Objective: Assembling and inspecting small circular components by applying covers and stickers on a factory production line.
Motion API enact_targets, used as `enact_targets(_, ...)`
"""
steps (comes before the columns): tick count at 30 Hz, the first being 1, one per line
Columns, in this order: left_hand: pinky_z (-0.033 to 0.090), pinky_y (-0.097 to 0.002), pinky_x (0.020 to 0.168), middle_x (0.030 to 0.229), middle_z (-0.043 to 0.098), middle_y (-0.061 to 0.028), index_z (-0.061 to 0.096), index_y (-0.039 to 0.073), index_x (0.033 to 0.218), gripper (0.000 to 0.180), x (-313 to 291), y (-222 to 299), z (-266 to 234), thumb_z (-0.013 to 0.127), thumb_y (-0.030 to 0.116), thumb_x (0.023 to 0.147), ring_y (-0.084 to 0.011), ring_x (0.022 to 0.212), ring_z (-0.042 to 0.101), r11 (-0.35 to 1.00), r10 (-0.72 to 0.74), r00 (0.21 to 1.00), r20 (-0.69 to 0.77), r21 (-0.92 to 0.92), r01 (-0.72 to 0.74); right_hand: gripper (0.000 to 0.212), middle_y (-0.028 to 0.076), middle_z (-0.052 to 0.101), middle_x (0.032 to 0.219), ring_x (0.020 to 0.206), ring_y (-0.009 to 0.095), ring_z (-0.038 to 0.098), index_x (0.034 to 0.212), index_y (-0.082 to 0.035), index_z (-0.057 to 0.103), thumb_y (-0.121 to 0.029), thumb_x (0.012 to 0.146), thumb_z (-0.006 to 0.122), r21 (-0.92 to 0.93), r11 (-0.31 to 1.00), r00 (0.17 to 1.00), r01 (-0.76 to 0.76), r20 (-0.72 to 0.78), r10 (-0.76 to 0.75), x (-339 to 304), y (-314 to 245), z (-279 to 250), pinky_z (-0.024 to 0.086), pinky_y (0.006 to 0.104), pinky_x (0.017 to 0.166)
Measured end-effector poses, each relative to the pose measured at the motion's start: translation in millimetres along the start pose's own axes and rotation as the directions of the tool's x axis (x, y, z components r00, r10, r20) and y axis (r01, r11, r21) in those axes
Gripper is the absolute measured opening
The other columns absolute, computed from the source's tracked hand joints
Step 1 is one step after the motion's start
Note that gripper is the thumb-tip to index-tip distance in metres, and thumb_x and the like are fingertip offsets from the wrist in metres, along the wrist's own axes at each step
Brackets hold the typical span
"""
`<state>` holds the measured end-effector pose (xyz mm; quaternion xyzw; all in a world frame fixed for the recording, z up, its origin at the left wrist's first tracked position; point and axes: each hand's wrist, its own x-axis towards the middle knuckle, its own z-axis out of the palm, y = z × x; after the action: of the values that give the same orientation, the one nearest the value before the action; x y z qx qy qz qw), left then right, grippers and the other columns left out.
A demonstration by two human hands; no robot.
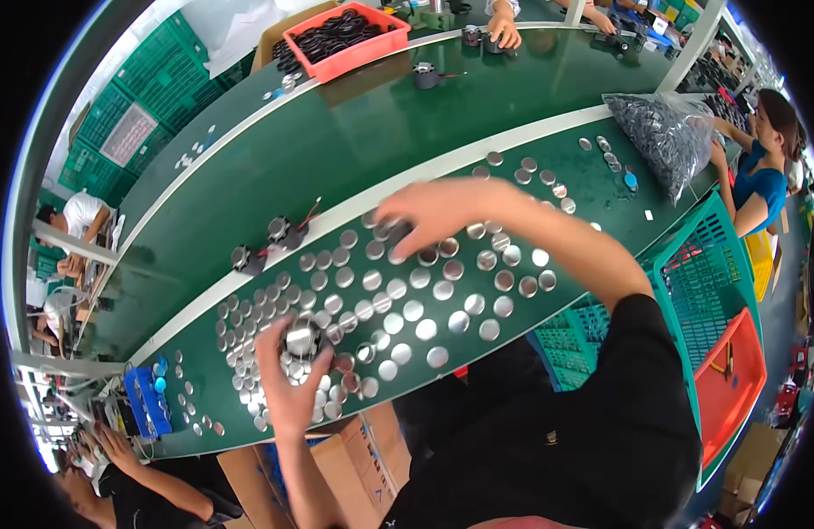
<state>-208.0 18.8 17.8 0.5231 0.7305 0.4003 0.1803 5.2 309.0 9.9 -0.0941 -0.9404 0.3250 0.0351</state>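
Note:
Many round silver metal caps point(426, 329) lie spread over the green worktop in front of me. My left hand point(289, 388) has its thumb and fingers curved round the sides of a silver-topped round part point(302, 339), low over the caps. Further right and farther away, my right hand point(446, 210) is blurred by motion. Its fingers curl down over a dark piece point(397, 232) among the caps, and that piece is too smeared to name. Two small round motors point(282, 231) with wires sit beyond the caps, by the pale rail.
A green conveyor belt point(363, 141) runs beyond the pale rail, carrying another motor point(425, 76). A red tray point(347, 42) of black rings stands at the back. A clear bag point(667, 137) lies right, a blue bin point(148, 401) left, green crates point(706, 264) nearby. Several co-workers sit around.

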Motion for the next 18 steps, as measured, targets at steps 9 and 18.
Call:
enact_targets(9,0.051,-0.0324,0.084,0.096,0.066,-0.0114,0.062,-0.003,0.110,0.045,402.5,35.7,168.2,0.076,0.020,0.074,-0.0204,0.089,0.065,0.952,0.301,0.939,0.168,-0.110,-0.286,0.059,0.019,0.061,0.114,0.107,0.035,0.060,0.124,-0.003,0.055,-0.032,0.077,0.076,-0.121,0.774,0.554,-0.622,-0.766,0.325,-53.9,266.8,-134.9,0.050,0.0429,0.091)
enact_targets(18,0.050,-0.0299,0.085,0.105,0.069,-0.0074,0.061,-0.003,0.121,0.047,570.4,8.4,296.9,0.074,0.016,0.080,-0.0144,0.092,0.064,0.917,0.385,0.902,0.196,-0.188,-0.351,0.062,0.022,0.063,0.115,0.109,0.036,0.060,0.123,-0.002,0.055,-0.036,0.077,0.078,-0.164,0.797,0.537,-0.582,-0.813,0.225,14.0,391.3,-205.4,0.049,0.0431,0.094)
